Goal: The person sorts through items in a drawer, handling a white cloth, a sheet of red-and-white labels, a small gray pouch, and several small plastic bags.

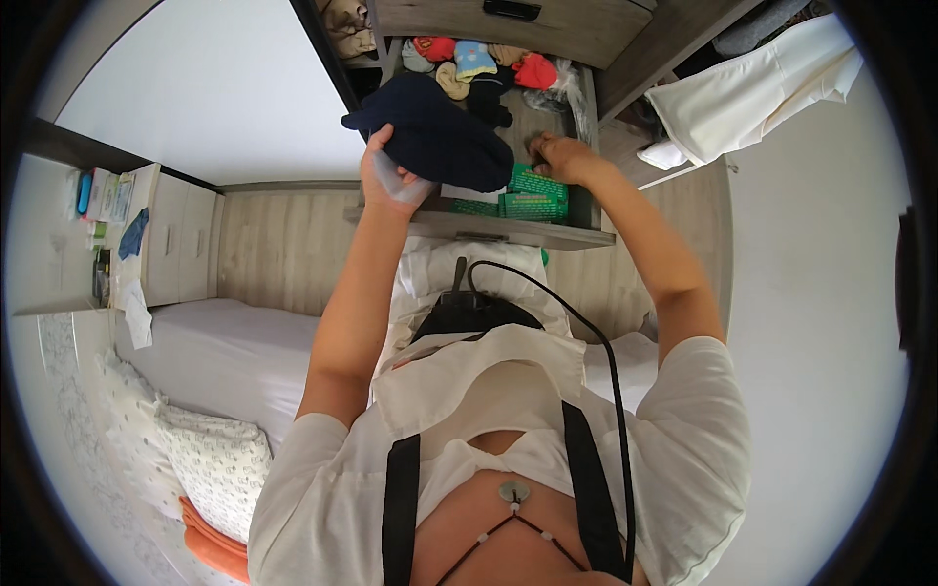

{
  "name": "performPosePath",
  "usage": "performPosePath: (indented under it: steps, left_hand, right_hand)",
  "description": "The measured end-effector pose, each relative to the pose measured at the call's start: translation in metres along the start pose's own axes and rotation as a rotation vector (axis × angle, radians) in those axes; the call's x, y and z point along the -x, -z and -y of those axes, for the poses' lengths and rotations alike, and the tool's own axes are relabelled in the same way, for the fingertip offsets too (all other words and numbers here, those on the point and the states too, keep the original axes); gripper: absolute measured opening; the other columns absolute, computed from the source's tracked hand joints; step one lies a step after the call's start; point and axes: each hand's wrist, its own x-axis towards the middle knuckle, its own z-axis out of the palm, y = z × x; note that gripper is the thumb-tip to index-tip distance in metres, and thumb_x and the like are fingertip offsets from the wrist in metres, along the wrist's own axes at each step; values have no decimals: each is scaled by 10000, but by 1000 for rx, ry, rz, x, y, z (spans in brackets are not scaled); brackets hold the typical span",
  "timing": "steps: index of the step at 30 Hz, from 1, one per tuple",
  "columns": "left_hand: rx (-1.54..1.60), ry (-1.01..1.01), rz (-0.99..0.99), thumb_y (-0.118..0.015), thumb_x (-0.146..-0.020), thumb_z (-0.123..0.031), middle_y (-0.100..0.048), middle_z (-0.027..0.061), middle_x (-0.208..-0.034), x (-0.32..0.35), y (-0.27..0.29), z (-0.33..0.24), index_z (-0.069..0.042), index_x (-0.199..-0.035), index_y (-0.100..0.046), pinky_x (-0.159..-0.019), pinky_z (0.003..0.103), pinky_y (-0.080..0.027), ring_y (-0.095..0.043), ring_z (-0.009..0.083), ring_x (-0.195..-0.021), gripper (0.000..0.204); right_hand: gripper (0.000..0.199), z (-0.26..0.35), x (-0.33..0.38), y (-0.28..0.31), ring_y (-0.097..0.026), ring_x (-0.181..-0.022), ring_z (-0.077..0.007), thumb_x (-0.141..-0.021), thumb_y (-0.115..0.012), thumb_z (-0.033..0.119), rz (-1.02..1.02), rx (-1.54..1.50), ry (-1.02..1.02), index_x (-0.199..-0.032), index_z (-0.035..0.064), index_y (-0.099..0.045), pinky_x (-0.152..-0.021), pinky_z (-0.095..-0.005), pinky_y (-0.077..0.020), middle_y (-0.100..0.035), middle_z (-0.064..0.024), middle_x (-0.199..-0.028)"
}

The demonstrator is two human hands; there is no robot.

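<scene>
- Seen from a head-worn camera looking down, a person in a white top stands at an open wooden drawer, both bare arms reaching up into it
- The left hand is closed around the lower edge of a dark navy folded garment, fingers curled under it and thumb side against it; the garment is lifted above the drawer's front left part, tilted, its far end hanging over the contents
- The right hand reaches into the drawer just right of the garment, fingers bent down among the contents; whether it has actually taken hold of anything cannot be told
- Directly under and between the hands lie green boxes, stacked near the drawer's front edge
- Further back sits a jumble of small clothes in red, blue, tan and black
- A white cloth hangs at the right; a bed with white sheets lies below at the left
- Risk, as a judgement: the garment is held by one edge only, so it could unfold or slip from the grasp and drop onto the boxes or over the drawer front
- The right hand's rummaging could knock the green boxes off their stack, since they sit close to the edge
</scene>
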Motion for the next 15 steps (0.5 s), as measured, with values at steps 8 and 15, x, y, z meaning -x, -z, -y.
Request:
performPosePath:
  steps: [8, 15]
  left_hand:
    - [-28, -25, -1, -443, -813, -251, -356, -3, -390, 1, 0, 1, -55, -806, -542, -373, 204, -383, -289, 130, -278, 220]
    - [-21, 12, 41, -400, -836, -269, -361, 5, -390, 1, 2, -1, -40, -854, -556, -378, 213, -394, -279, 130, -268, 277]
  right_hand:
    - [443, 9, -1, -4, -544, -965, -327, -761, -616, 423, 276, -115, -52, -994, 50, -572, -809, -383, -435, -580, -175, -1002]
    - [412, 4, 9, -28, -563, -801, -291, -718, -675, 389, 163, -368, 130, -883, 35, -542, -702, -349, -432, -581, -154, -853]
